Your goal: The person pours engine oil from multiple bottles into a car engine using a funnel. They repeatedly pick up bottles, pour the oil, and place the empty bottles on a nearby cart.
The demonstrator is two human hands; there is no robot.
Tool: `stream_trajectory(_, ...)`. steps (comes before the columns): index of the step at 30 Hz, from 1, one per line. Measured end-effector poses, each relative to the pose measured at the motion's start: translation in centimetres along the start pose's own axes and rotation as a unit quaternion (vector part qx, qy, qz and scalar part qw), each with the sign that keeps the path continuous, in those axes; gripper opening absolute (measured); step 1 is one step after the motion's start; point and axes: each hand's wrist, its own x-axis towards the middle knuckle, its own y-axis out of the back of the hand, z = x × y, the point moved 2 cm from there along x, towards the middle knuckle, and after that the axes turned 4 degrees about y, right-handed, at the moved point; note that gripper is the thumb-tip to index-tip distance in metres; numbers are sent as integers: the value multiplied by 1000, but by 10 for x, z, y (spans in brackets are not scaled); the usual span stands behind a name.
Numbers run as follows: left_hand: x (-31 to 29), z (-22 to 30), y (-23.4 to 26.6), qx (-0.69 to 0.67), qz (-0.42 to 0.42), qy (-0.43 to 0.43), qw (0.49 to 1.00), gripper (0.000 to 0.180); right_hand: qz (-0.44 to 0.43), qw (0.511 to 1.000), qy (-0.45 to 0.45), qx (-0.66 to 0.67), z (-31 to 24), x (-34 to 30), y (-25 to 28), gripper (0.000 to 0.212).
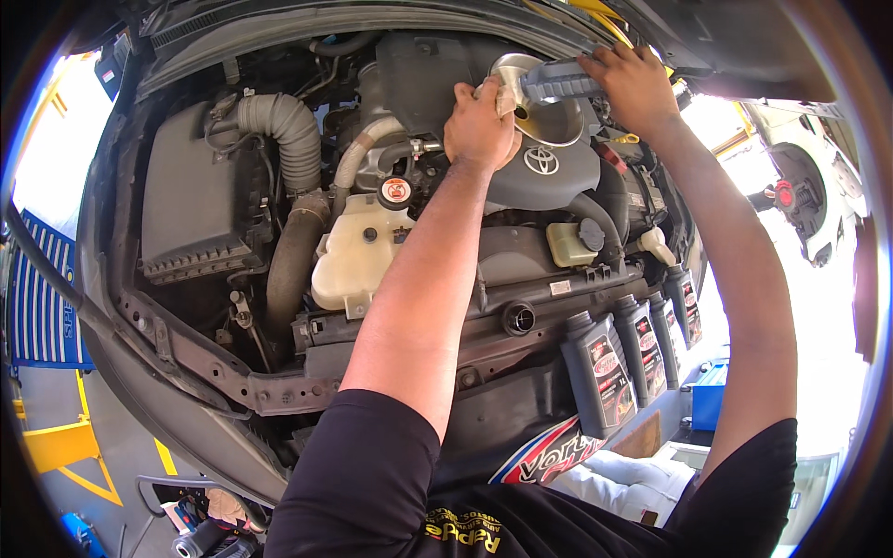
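My right hand (634, 91) is closed around the base of a dark grey oil bottle (563, 82). The bottle lies tipped nearly level, its neck pointing left over a wide metal funnel (561, 128) on the engine. At the funnel's left side, my left hand (481, 123) is closed with a crumpled beige cloth or paper (505, 99) at its fingertips. Whether these fingers also grip the funnel rim is hidden. Any oil coming from the bottle's mouth cannot be made out. The dark engine cover (577, 177) spreads beneath the funnel.
Several grey oil bottles (602, 379) stand in a row along the front right edge of the engine bay. A whitish coolant tank (358, 246) and a black air filter box (191, 191) lie left. A yellow dipstick handle (629, 139) sits right of the funnel.
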Motion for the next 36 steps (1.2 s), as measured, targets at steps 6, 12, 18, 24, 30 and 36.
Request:
stream_trajectory(6,0,1,-2,1,12,-10,1000,44,12,1000,11,-19,0,2,6,55)
stream_trajectory(12,-2,-2,-4,8,19,-17,1000,45,-65,997,-24,43,11,8,9,50)
stream_trajectory(18,0,-5,-9,6,32,-31,999,43,-14,1000,9,-4,5,2,-4,59)
stream_trajectory(24,0,-4,-6,11,38,-35,999,44,-34,999,-7,21,4,-2,-3,60)
stream_trajectory(30,-1,-3,-4,11,19,-23,1000,45,-62,997,-32,28,3,-7,-7,58)
stream_trajectory(36,-3,0,-4,21,11,-25,999,46,-54,994,-63,73,-2,-18,-21,56)
